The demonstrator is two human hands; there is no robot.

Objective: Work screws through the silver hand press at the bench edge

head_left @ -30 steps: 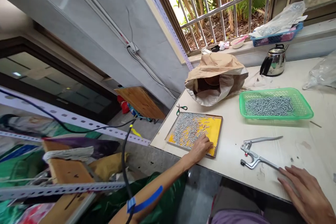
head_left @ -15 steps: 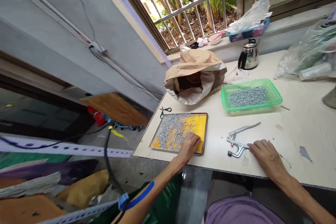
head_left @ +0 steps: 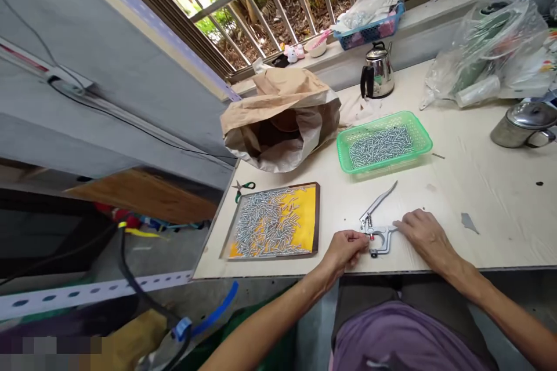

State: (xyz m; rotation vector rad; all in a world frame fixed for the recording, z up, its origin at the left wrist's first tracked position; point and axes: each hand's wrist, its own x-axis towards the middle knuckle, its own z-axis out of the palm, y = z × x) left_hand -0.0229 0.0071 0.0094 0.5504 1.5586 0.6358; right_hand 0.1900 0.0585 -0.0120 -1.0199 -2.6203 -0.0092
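My right hand [head_left: 425, 236] grips one handle end of silvery metal pliers [head_left: 384, 231] with a C-shaped jaw, a spring and a small red part. The pliers lie on the table, their other handle angled up and away. Beside the jaw, my left hand [head_left: 348, 248] has its fingertips pinched together; what is between them is too small to make out. To the left, a shallow tray [head_left: 317, 217] with a yellow bottom holds many small silvery metal pins [head_left: 265, 223], heaped mostly on its left side.
Behind the pliers is a green plastic basket [head_left: 418, 127] of similar metal pieces. An open brown paper bag [head_left: 282, 104] stands behind the tray, and scissors [head_left: 242, 188] lie by its corner. A kettle [head_left: 379, 75], a metal mug [head_left: 517, 127] and plastic bags [head_left: 474, 58] stand farther off.
My left hand has moved right, from the tray of pins to the jaw of the pliers. The pliers have turned slightly in my right hand, and the view has shifted right.
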